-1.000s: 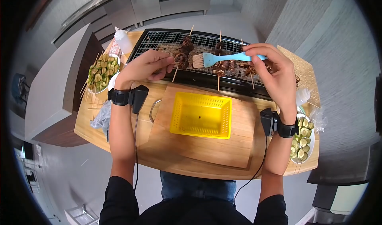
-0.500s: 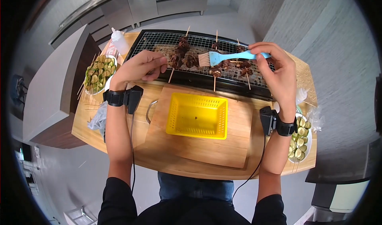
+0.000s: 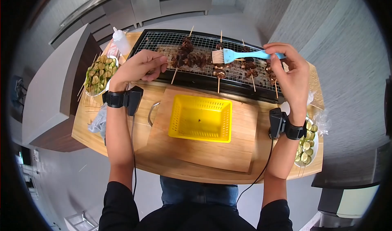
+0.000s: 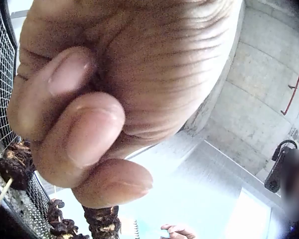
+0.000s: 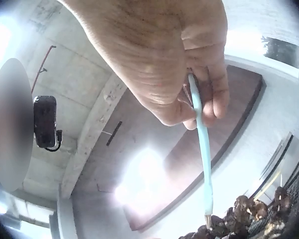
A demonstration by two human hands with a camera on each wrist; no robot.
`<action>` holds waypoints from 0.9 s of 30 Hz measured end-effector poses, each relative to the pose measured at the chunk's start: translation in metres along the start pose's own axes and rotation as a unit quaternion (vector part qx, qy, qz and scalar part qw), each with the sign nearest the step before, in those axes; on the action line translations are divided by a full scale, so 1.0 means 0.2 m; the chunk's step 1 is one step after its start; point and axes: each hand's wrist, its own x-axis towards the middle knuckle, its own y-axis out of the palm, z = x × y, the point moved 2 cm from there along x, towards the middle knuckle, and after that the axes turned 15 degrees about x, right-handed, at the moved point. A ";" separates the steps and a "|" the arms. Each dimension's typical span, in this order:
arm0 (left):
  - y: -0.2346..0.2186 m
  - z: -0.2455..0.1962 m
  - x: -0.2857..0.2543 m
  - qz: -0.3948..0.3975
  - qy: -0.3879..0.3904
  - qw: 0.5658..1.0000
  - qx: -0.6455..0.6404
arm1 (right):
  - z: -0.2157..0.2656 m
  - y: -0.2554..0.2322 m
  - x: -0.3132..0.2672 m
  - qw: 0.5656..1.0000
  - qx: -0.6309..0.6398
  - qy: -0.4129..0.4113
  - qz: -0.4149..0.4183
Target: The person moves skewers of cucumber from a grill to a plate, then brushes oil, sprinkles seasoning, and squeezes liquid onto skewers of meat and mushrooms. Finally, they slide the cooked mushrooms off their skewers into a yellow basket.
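My left hand (image 3: pixel 145 65) pinches the end of a skewer of dark meat (image 3: pixel 196 60) over the left part of the grill (image 3: pixel 157 39). In the left wrist view, that meat (image 4: pixel 102 221) shows just below my curled fingers (image 4: pixel 97 134); the stick's end is hidden inside them. My right hand (image 3: pixel 292 69) grips the handle of a light-blue basting brush (image 3: pixel 245 55). Its pale bristles (image 3: pixel 217 57) point left, just right of the held meat, overlapping another meat skewer (image 3: pixel 219 72) in the head view. In the right wrist view, the brush handle (image 5: pixel 203 154) runs down toward browned meat (image 5: pixel 244 211).
More meat skewers (image 3: pixel 250 69) lie across the grill. A yellow basket (image 3: pixel 200 118) stands on a wooden board (image 3: pixel 163 149) in front. Plates of skewered cucumber slices (image 3: pixel 101 73) (image 3: pixel 306 147) flank it. A squeeze bottle (image 3: pixel 120 41) stands at back left, with a grey cloth (image 3: pixel 98 120) nearer.
The brush and my right hand have shifted to the right, away from the held skewer. My left hand keeps its pinch and has moved slightly left in the view.
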 end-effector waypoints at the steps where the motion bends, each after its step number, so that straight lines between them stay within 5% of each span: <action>1: 0.00 0.00 0.00 -0.002 0.001 1.000 0.006 | 0.00 0.00 0.00 1.000 -0.006 -0.009 -0.004; 27: -0.03 0.03 0.01 -0.006 0.025 1.000 0.012 | 0.01 -0.06 0.00 0.992 -0.076 -0.052 -0.085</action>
